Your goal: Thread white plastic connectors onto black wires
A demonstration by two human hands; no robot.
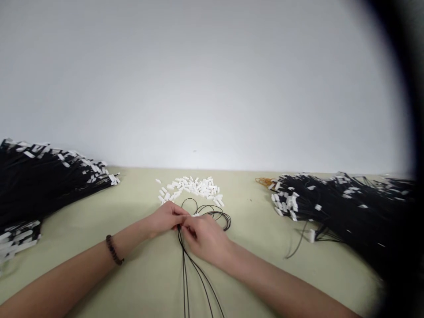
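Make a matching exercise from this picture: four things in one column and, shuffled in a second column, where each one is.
Things
1. white connector pile
2. beaded bracelet
3. thin black wires
4. orange loops

Places
A. around the left wrist
B. pinched between the left hand and the right hand
C. beside the right wire bundle, at the far edge of the table
D. on the table just beyond the hands

Pairs: 1-D, 2-A, 3-B, 4-C

No text, label, brand, number or sign can be read anywhere here
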